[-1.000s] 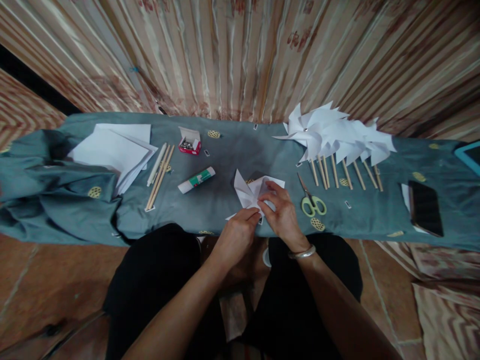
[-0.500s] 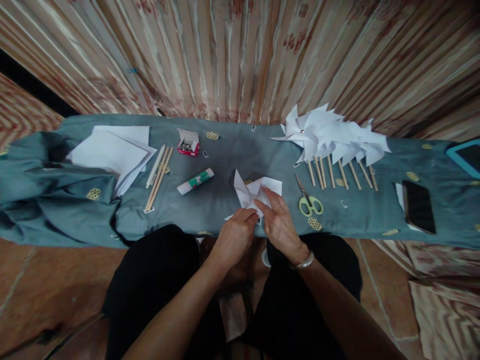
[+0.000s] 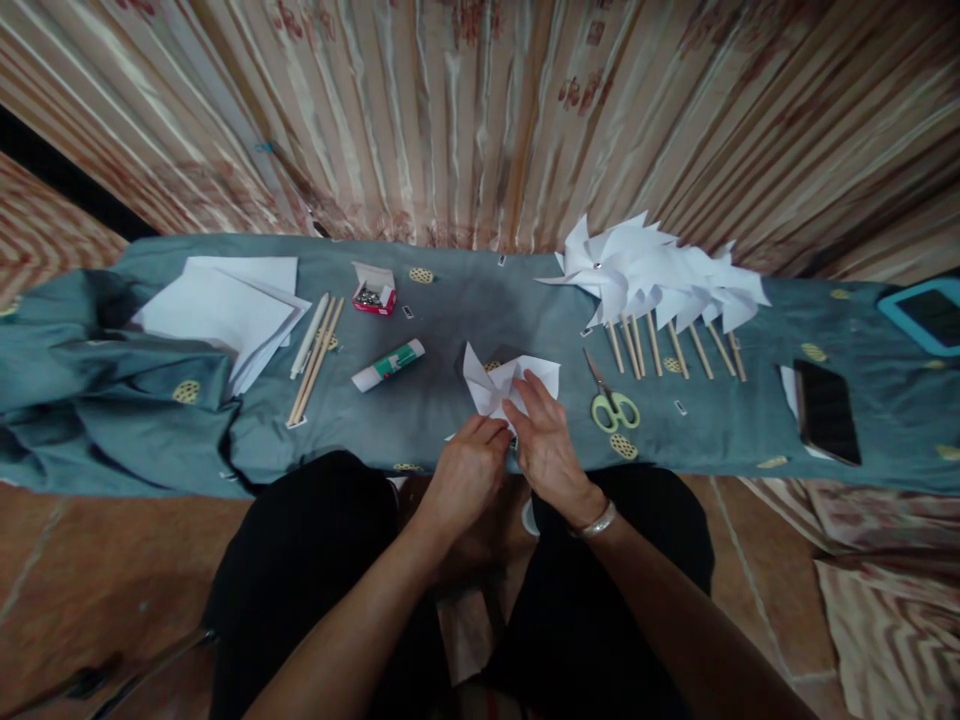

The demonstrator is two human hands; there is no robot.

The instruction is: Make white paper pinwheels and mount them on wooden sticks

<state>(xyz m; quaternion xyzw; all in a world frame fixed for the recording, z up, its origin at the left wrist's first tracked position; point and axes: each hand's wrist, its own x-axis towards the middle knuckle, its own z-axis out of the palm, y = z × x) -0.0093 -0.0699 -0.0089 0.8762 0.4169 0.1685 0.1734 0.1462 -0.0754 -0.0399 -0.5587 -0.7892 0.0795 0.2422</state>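
Observation:
A white paper pinwheel (image 3: 492,392) with folded, raised points lies at the front edge of the table, between my hands. My left hand (image 3: 471,462) is closed, pinching the paper's near edge with thumb and forefinger. On the right side of the same paper, my right hand (image 3: 546,438) grips it with bent fingers, the fingertips pressing near the middle. Both hands hide part of the near side. Green-handled scissors (image 3: 613,408) lie just right of my right hand. A glue stick (image 3: 388,365) rests to the left of the paper.
A red box of metal pins (image 3: 375,298), thin wooden sticks (image 3: 318,360) and white paper sheets (image 3: 225,310) lie on the left. Several pinwheels on sticks (image 3: 637,262) overlap at the back right. A dark phone (image 3: 826,412) and a blue-framed device (image 3: 926,315) lie farther right.
The view has shifted slightly, so everything on the table sits a little farther left. My hands keep nearly the same hold on the paper, with only slight finger movement.

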